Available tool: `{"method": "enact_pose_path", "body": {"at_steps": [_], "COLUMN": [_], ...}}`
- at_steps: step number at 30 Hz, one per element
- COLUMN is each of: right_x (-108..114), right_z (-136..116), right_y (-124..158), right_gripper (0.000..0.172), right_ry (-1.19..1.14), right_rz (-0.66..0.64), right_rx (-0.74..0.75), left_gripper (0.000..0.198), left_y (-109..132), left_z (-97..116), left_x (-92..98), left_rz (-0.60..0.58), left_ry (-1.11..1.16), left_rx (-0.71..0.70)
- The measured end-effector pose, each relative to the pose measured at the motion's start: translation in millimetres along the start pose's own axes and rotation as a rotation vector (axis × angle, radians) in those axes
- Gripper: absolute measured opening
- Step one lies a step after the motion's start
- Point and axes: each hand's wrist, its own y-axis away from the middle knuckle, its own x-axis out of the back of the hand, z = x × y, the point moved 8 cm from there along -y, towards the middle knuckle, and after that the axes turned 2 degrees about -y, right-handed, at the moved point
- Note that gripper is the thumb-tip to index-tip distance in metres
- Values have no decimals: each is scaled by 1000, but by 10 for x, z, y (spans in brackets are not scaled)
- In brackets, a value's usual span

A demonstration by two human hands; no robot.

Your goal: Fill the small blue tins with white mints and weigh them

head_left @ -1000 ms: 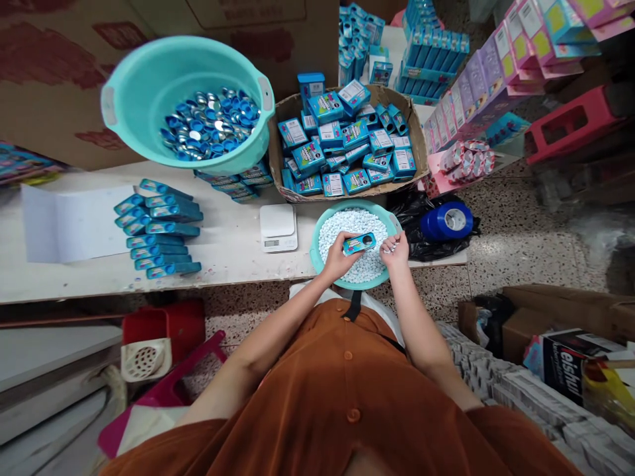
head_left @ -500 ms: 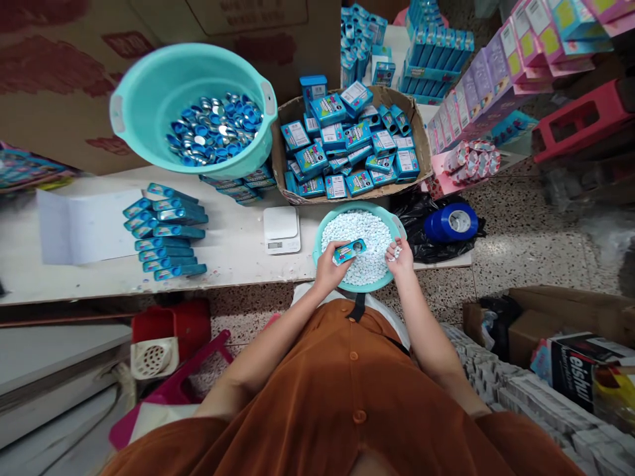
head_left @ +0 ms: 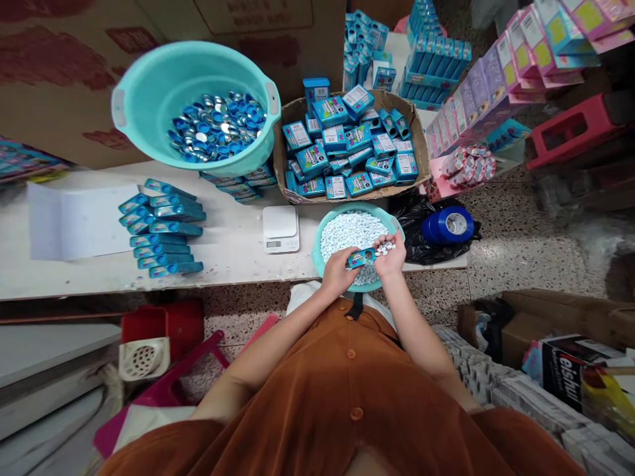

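My left hand [head_left: 338,274] grips a small blue box [head_left: 358,258], tilted with its round opening towards the right. Cupped palm up, my right hand [head_left: 391,261] holds several small white candies [head_left: 385,248] right beside that opening. Both hands are over a turquoise basin [head_left: 316,256] full of white candies [head_left: 350,231]. Behind the basin, a cut-down cardboard box [head_left: 423,149] holds many similar blue boxes [head_left: 358,137]. To the left, blue boxes [head_left: 169,228] lie in stacks on the white table [head_left: 238,251].
A small white scale [head_left: 280,228] sits left of the candy basin. Farther back, a larger turquoise tub [head_left: 149,125] contains blue and silver caps [head_left: 218,125]. Blue tape rolls [head_left: 449,225] rest on black plastic to the right. Pink and purple packages [head_left: 476,92] line the right side.
My right hand has moved left, from the basin's right rim to the blue box's opening, its palm opening to show the candies. My left hand has brought the box slightly right and nearer me.
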Motion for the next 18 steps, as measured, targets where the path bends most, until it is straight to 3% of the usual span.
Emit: {"method": "enact_pose_path", "body": {"at_steps": [4,9,13,18], "right_x": [-34,-124,-171,-135], "right_z": [-54,-137,-156,-194], "right_y": [106,216,255,280], "right_gripper": [41,42,45,46], "right_ry": [167,300,297,271], "right_rz": [-37,-107,-149,-110], "right_rx": [149,299,297,306], "left_gripper": [40,41,40,41], "left_y": [10,22,7,36], "left_z": [30,164,159,240], "left_x": [-28,-35,-16,-26], "left_rz": [-19,-42,-11,-5], "left_ry": [-35,-131,-89,-87], "left_rx": [1,-105,-29,-48]}}
